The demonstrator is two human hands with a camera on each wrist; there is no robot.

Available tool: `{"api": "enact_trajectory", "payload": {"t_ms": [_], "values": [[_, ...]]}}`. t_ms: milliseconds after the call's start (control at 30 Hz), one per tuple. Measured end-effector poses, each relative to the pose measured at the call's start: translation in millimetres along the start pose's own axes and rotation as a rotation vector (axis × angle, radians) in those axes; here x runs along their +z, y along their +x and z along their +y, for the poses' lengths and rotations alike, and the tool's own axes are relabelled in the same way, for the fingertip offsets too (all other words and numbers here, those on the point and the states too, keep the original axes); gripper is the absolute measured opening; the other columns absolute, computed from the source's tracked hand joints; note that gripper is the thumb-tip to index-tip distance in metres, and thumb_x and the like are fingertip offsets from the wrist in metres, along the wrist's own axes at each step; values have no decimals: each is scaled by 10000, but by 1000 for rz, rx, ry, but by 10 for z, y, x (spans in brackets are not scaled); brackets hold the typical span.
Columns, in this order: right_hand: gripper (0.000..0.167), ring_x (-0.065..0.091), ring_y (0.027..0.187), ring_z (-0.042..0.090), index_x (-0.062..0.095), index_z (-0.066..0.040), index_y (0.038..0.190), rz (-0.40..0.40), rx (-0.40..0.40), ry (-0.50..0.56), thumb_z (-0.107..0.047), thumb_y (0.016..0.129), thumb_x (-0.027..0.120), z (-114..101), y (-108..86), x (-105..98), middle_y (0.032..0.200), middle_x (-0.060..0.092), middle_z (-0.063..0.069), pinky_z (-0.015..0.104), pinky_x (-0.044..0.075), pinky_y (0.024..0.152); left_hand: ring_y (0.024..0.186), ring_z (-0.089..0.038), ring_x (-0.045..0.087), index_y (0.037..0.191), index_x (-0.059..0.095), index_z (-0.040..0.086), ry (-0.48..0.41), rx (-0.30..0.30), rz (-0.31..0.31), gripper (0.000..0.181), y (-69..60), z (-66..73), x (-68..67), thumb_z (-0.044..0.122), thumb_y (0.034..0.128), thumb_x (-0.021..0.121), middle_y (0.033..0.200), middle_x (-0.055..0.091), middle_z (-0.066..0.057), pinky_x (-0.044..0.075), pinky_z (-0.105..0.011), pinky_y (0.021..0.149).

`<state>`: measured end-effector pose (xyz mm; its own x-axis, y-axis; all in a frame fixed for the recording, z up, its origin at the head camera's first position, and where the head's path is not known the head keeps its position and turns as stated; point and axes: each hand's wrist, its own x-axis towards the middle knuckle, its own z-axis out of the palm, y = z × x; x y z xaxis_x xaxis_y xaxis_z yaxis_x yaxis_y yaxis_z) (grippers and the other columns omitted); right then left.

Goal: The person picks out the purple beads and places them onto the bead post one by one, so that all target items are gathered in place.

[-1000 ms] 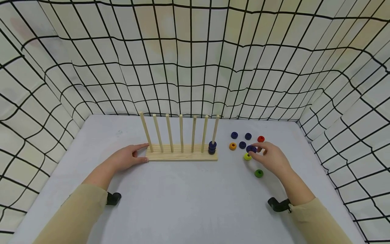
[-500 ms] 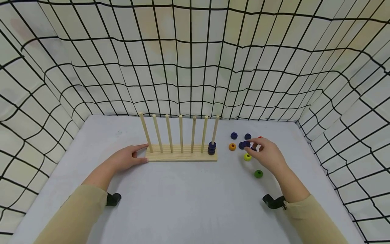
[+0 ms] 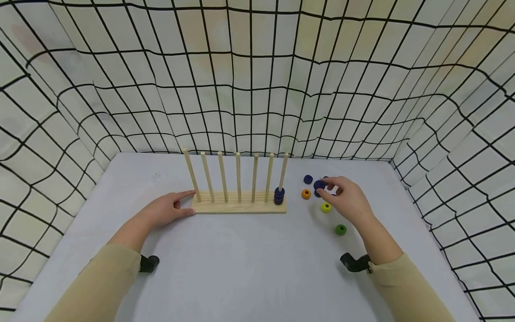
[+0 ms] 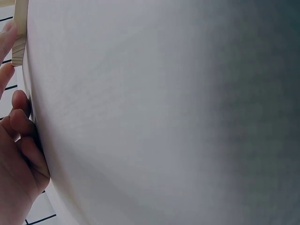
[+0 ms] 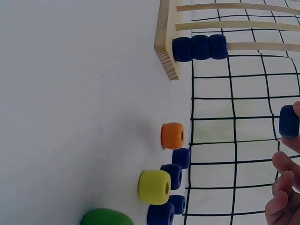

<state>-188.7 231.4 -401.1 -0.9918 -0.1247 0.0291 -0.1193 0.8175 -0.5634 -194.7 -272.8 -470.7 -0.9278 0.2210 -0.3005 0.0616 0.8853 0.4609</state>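
- Left hand (image 3: 162,211): fingers wide, touching the pale wooden peg rack (image 3: 237,207).
- Right hand (image 3: 348,201): fingers pinch a rounded dark-blue bead (image 3: 319,185); white desk (image 3: 237,268) below them.

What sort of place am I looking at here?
Possibly a small recording booth: black netting rises behind and beside a white table, and a black device, perhaps a camera, sits by each tan sleeve.

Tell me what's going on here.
A person's right hand pinches a blue bead above the table; the left hand touches the left end of a wooden peg board. Three blue beads are stacked on the rightmost peg; the other six pegs are bare. An orange bead, a yellow bead, a green bead and more blue beads lie loose nearby.
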Motion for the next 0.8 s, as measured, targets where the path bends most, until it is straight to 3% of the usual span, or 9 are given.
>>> {"api": "enact_trajectory", "payload": {"t_ms": [800], "values": [[434,502,875,221,648,-207,1318,57,-56,55,-408,935,681,-351,124,-49,1080,609,51,361,445,657,705,-197,388,1541,384,200,-14,-6,-15,823,-6,42,-21,588,875,671,813,439,-59,306,-358,630]]}}
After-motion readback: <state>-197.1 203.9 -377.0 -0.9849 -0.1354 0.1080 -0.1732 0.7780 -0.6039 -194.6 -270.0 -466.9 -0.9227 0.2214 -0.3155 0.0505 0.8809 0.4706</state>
